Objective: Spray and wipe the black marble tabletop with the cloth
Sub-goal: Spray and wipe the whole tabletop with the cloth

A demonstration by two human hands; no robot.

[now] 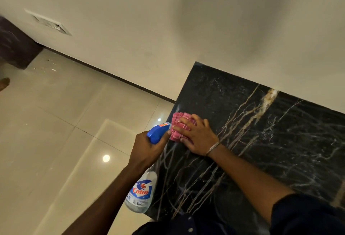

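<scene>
The black marble tabletop (261, 141), veined in gold and white, fills the right half of the view and butts against the wall. A pink ribbed cloth (177, 121) lies near the tabletop's left edge, pressed flat under my right hand (197, 137), whose fingers spread over it. My left hand (147, 149) grips a clear spray bottle (141, 193) with a blue trigger head (157, 132) just off the table's left edge. The nozzle points toward the cloth and almost touches it.
A cream wall (186, 29) runs behind the table with a vent (49, 22) at the upper left. Glossy beige floor tiles (65, 122) spread to the left. A dark piece of furniture (16, 44) stands at the far left.
</scene>
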